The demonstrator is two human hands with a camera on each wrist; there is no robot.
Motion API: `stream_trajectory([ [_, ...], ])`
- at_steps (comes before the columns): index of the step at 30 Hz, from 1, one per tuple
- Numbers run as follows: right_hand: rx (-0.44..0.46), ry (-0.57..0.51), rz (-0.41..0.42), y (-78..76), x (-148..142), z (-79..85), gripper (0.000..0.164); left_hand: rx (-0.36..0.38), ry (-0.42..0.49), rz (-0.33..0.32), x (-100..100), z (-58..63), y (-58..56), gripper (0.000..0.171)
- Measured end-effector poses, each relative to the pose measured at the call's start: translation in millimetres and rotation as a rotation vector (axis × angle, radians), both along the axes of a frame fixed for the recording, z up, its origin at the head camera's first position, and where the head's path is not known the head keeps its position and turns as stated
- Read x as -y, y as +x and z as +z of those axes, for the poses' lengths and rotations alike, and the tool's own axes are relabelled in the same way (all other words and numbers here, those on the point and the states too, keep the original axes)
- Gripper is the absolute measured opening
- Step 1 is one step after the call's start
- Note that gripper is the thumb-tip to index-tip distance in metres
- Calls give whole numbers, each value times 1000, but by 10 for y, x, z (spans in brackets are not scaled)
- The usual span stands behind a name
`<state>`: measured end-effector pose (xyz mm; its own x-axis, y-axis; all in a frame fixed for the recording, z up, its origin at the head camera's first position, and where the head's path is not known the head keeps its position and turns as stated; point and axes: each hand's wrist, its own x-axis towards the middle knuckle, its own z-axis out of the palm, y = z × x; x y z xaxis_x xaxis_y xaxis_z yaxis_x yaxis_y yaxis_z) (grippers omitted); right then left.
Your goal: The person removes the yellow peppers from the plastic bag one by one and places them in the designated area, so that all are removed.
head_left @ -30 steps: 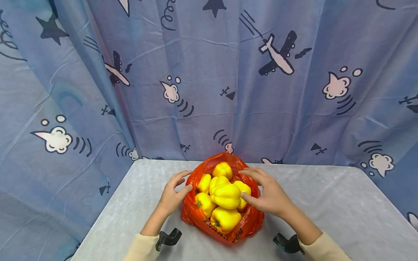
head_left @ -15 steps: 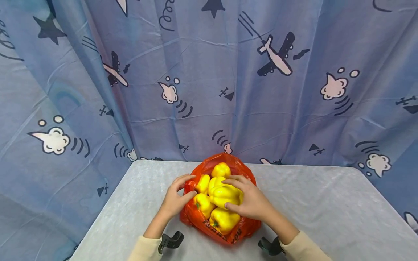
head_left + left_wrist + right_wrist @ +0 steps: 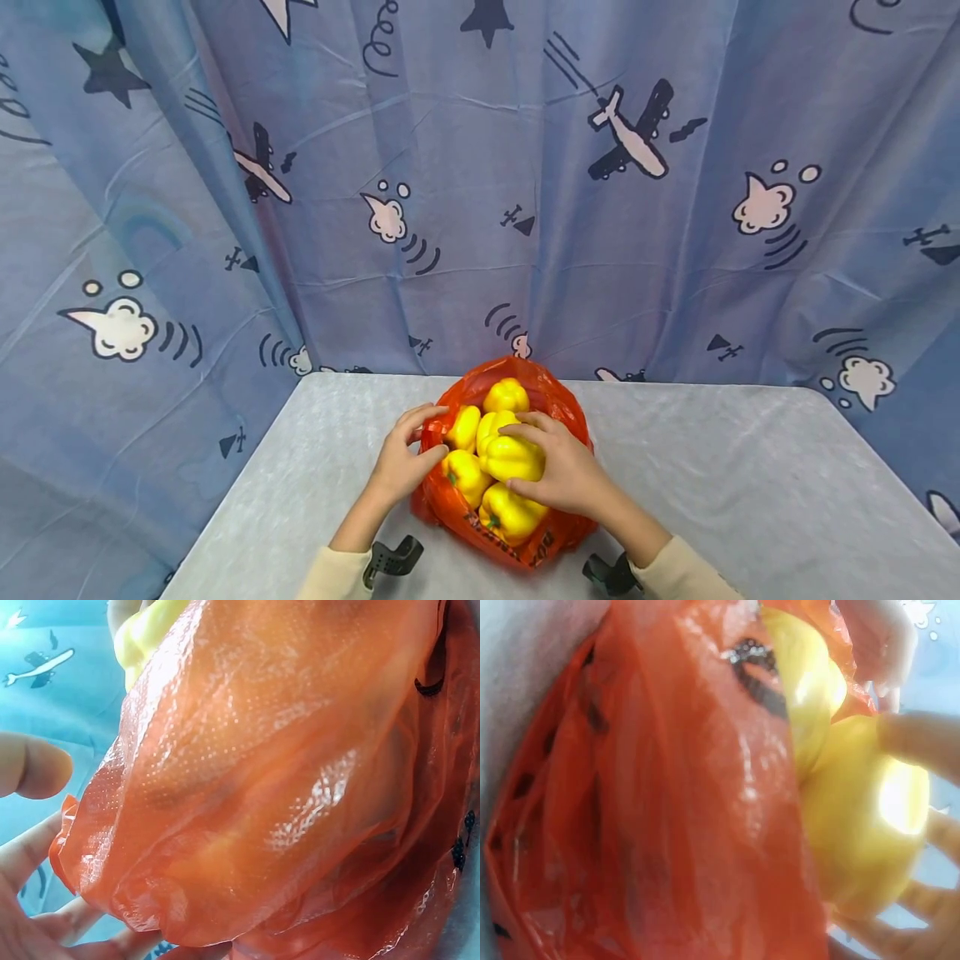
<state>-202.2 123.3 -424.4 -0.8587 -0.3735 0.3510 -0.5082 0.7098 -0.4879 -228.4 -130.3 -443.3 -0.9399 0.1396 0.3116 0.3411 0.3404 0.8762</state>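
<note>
An open red plastic bag (image 3: 442,508) stands on the table, holding several yellow bell peppers (image 3: 465,475). My right hand (image 3: 573,473) holds the top yellow bell pepper (image 3: 510,458) from its right side. In the right wrist view, the thumb (image 3: 922,742) lies on one side of that pepper and the fingers curve round the other. My left hand (image 3: 401,462) is at the bag's left rim. In the left wrist view its thumb (image 3: 41,766) stands apart from the plastic, and its fingers reach behind the bag, their tips partly hidden.
The pale table (image 3: 712,467) spreads to both sides of the bag. A blue curtain (image 3: 450,167) with planes and clouds hangs along its back and left. Dark wrist-worn camera mounts (image 3: 393,557) jut out below the hands.
My right hand has moved left from the bag's right rim onto the top yellow bell pepper and now holds it. The left hand has shifted slightly inward over the left rim.
</note>
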Motion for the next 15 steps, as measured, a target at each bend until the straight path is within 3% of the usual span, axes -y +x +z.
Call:
stream_trajectory([
  [15,-25,-29,-4,0,-21,1,55,-9,-3,19,-21,12,-9,50],
])
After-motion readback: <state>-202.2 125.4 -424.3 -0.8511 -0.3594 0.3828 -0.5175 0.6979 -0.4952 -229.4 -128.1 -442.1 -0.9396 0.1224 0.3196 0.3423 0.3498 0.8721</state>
